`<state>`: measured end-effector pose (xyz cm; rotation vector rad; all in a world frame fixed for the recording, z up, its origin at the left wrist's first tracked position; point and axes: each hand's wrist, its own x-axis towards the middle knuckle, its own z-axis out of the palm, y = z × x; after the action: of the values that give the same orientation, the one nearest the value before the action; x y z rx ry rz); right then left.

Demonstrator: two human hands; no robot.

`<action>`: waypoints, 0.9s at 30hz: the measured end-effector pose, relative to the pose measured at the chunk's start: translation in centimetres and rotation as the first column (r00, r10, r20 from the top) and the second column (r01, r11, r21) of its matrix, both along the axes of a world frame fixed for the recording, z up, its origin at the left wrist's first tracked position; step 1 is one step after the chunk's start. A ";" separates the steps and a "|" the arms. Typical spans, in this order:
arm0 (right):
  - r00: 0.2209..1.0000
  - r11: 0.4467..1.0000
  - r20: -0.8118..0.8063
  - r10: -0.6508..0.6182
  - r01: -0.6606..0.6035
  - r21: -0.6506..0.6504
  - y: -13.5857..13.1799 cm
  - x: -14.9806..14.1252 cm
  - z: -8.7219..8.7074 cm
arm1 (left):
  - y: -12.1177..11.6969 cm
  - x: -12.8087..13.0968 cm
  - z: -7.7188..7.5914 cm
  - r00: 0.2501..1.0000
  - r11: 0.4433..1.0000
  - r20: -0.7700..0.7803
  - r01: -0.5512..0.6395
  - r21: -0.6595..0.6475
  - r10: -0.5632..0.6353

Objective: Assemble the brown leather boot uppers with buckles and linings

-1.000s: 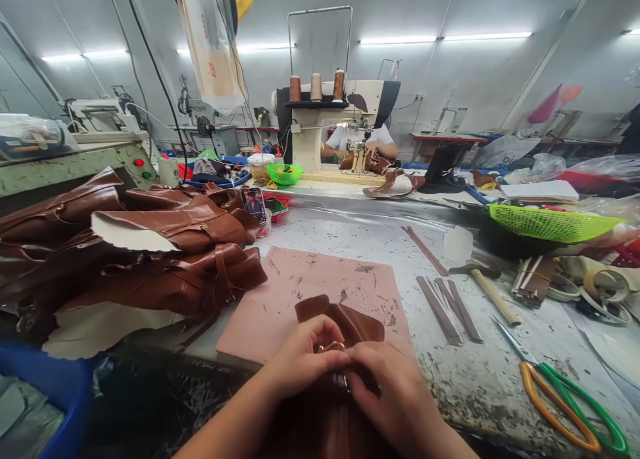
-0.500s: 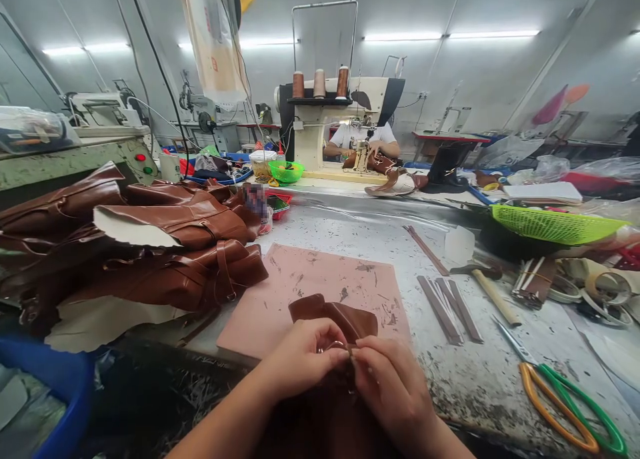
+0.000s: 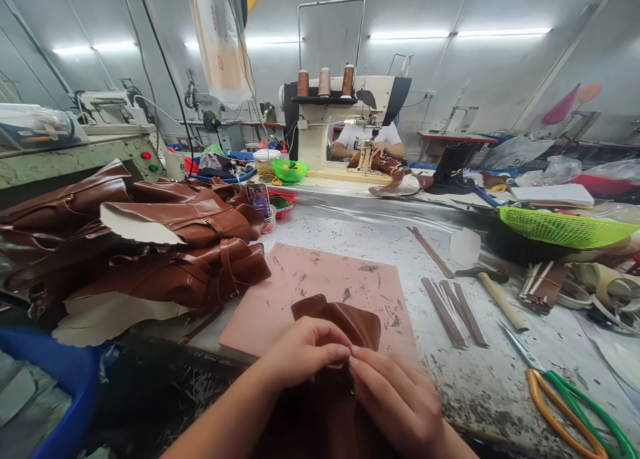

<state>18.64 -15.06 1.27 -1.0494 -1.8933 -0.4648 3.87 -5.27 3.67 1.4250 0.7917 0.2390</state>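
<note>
The brown leather piece [image 3: 356, 320] lies with its far end on the pink board [image 3: 265, 312]; its near part extends over the board's near edge and is largely hidden. The left hand [image 3: 307, 352] and the right hand [image 3: 397, 392] are together at that edge, both clamped on the piece, fingertips meeting. Which part sits between the fingertips is concealed.

Left of the board is a pile of similar brown leather pieces [image 3: 200, 219], some showing pale undersides. Right of the board are flat strips [image 3: 444, 314], then a hammer [image 3: 503, 302] with a wooden handle. Scissors [image 3: 535, 363] with orange and green handles lie further right of the board, blades open slightly. A phone [image 3: 259, 200] stands upright beyond the board's far left corner. Well beyond the board, a co-worker in a white shirt [image 3: 356, 137] handles brown leather at a sewing machine [image 3: 311, 145].
</note>
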 end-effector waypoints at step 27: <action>0.991 0.765 -0.130 -0.018 -0.070 -0.640 -0.7 1.7 1.6 | -0.5 -0.2 -0.3 0.988 0.996 0.135 0.059 0.068 -0.068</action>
<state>20.36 -15.76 2.92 -1.4467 -1.9876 0.3131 3.68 -5.76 3.33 1.4751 0.6296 0.3125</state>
